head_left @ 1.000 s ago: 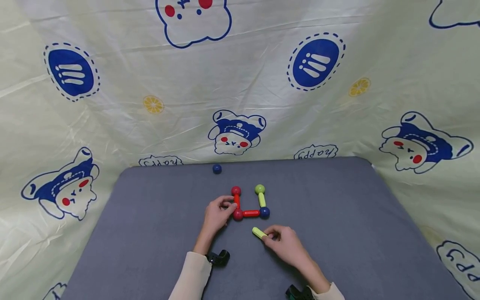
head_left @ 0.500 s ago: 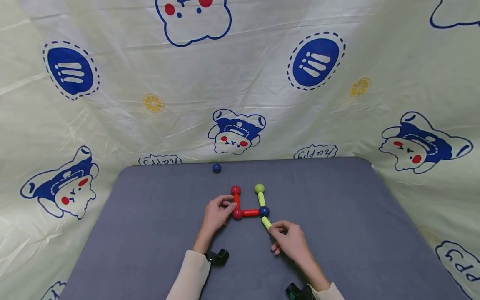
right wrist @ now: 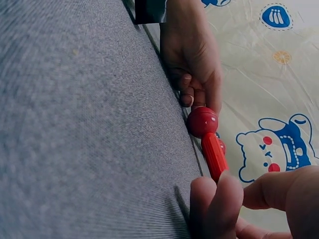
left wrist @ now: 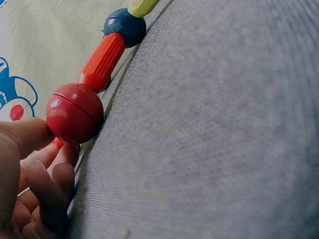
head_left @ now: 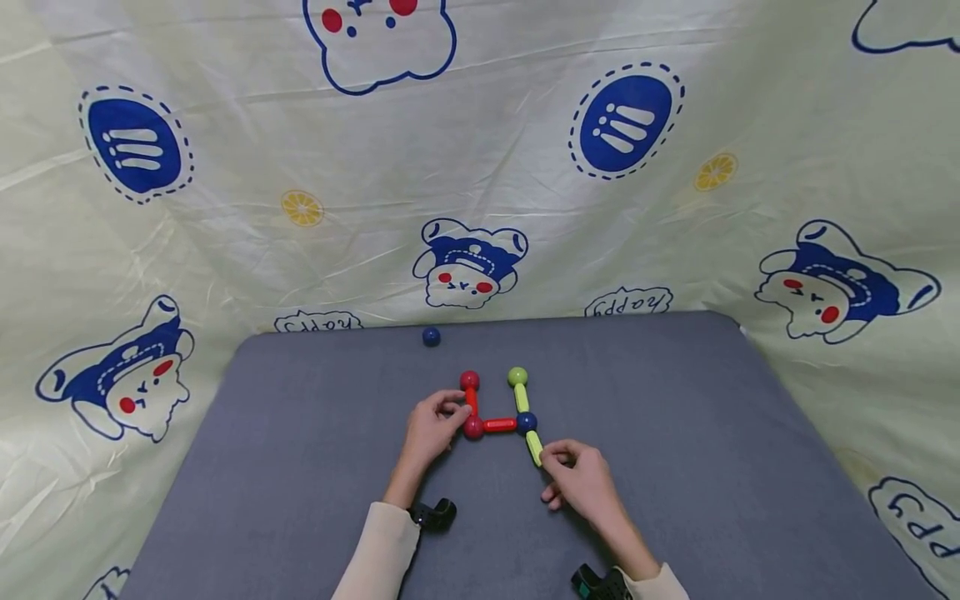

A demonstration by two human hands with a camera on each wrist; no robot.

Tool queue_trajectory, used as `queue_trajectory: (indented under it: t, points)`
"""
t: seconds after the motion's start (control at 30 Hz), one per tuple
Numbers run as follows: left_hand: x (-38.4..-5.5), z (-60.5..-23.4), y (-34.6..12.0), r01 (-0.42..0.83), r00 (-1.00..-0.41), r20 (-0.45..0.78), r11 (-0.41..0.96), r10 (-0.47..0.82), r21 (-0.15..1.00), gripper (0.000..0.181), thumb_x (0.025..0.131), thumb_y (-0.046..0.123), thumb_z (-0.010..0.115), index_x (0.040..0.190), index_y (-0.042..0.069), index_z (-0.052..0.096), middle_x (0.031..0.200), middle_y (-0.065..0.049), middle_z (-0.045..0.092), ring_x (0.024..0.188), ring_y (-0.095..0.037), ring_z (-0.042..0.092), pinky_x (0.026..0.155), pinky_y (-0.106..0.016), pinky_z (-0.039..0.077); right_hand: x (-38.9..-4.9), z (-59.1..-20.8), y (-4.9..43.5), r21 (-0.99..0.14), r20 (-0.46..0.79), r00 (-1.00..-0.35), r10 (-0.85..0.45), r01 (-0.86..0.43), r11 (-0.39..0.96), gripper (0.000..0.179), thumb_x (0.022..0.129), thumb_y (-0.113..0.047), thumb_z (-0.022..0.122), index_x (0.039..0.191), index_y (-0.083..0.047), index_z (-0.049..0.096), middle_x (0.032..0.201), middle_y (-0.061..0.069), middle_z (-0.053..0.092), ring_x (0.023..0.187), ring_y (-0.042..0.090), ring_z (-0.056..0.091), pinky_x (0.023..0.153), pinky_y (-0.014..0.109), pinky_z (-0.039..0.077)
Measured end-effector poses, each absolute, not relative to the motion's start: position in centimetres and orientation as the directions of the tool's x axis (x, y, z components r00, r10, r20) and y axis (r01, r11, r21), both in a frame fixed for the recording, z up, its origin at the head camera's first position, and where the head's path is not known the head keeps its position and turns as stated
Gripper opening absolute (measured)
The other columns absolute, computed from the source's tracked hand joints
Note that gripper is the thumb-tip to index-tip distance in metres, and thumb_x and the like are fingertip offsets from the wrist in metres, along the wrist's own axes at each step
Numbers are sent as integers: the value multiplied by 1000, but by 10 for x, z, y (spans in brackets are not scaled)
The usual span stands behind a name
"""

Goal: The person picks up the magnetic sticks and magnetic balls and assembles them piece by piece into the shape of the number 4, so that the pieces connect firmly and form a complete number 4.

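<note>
In the head view, a toy frame of balls and rods lies on the table. My left hand (head_left: 433,429) pinches its upright red rod (head_left: 472,402), which joins a far red ball (head_left: 469,380) to a near red ball (head_left: 473,427). From there a second red rod (head_left: 500,425) runs across to a blue ball (head_left: 527,422). A yellow-green rod (head_left: 522,398) leads from the blue ball to a green ball (head_left: 517,377). My right hand (head_left: 581,475) pinches the end of another yellow-green rod (head_left: 534,447), whose far end meets the blue ball. In the right wrist view, fingers hide that rod.
A loose blue ball (head_left: 431,337) lies by the far edge of the grey table (head_left: 675,400). Behind the table hangs a pale printed curtain (head_left: 360,150). Black wrist cameras (head_left: 435,515) are strapped on both wrists.
My right hand has carried the yellow-green rod right and up to the near side of the blue ball, then turned it more upright. The left hand keeps its hold in place.
</note>
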State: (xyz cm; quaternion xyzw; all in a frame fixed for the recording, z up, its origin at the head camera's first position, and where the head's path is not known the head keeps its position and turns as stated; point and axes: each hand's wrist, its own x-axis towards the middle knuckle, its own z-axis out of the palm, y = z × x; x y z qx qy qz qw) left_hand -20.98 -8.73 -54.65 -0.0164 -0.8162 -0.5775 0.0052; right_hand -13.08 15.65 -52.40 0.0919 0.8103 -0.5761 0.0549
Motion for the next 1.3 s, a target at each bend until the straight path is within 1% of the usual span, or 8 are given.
queue_trajectory:
  t: [0.23,0.57,0.67,0.77,0.87,0.97,1.13,1.3]
  points:
    - [-208,-545,-87,31,-999,27,330,17,943,26,94,22,76,117,12,74,90,-7,74,43,-9,49,42,-27,46,-131,-527,155,-911,-180,-981,66,192,365,21,96,-11,70,113,0,70,92,9,71,49,22,66,42,36,55]
    - [-207,-546,-87,26,-1000,24,330,8,944,26,94,23,76,117,13,75,90,-5,74,42,-8,50,41,-27,46,-131,-526,153,-905,-162,-985,54,170,390,18,95,-11,71,112,-3,71,90,7,71,49,20,65,41,35,53]
    - [-207,-546,-88,26,-1000,26,329,4,944,25,93,23,76,117,14,75,90,-5,74,42,-8,50,42,-27,46,-132,-525,154,-904,-148,-988,41,151,399,20,95,-10,70,113,-2,70,89,7,71,49,19,64,41,35,53]
    - [-207,-546,-88,25,-1000,23,332,11,943,25,94,24,76,117,14,75,91,-5,74,43,-7,50,42,-26,45,-134,-522,156,-887,-104,-994,30,107,449,21,96,-11,70,114,-1,70,87,6,70,51,16,63,42,33,53]
    - [-207,-547,-89,20,-1000,16,332,13,943,26,94,23,76,118,14,74,91,-6,74,43,-8,50,42,-26,46,-138,-517,158,-839,-32,-999,16,35,542,21,95,-12,71,113,-2,71,86,4,70,58,12,62,49,27,52]
    - [-208,-547,-90,24,-1000,22,337,12,941,26,94,23,75,118,13,74,91,-6,74,43,-8,50,42,-27,47,-146,-509,159,-789,36,-999,-19,-40,613,19,95,-13,72,112,-3,73,88,3,70,69,9,62,58,24,51]
    - [-209,-547,-90,42,-999,38,346,21,937,27,95,24,75,119,12,74,91,-6,74,42,-9,50,42,-28,47,-161,-492,158,-750,98,-985,-144,-168,640,17,95,-11,72,111,-4,73,93,3,69,80,12,64,68,25,53]
    - [-210,-548,-89,42,-999,36,348,23,937,26,94,24,75,118,14,74,90,-5,74,41,-9,50,41,-28,47,-181,-474,153,-698,114,-950,-290,-284,658,19,96,-13,70,112,-4,73,99,3,70,87,13,66,74,28,56]
